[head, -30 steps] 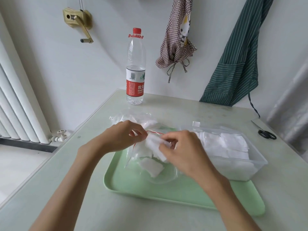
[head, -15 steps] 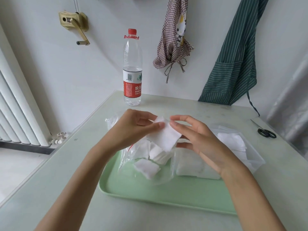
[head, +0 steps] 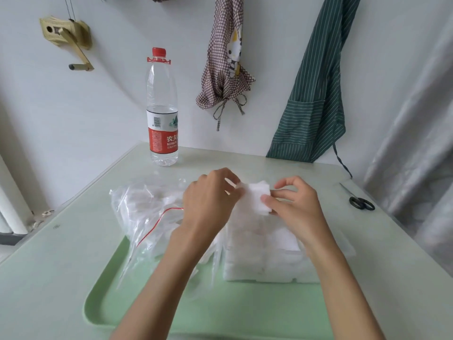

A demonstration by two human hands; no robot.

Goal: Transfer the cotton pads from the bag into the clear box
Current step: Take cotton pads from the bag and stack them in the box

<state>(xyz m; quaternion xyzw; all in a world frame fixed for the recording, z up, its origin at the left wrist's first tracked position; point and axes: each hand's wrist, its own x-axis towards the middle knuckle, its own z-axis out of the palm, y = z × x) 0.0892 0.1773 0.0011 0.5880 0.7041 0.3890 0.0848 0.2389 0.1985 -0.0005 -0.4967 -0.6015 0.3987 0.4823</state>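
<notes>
A white square cotton pad is held above the clear box. My left hand pinches its left edge and my right hand pinches its right edge. The clear box stands on the right half of the green tray and is packed with white cotton pads. To the left lies the clear plastic bag with a red zip line, partly on the tray, with more pads inside it.
A water bottle with a red cap stands at the back of the table. Black scissors lie at the right edge. Two aprons hang on the wall behind. A radiator is at the far left.
Both hands lifted a cotton pad out of the bag and carried it right, over the clear box. The camera moved closer to the table.
</notes>
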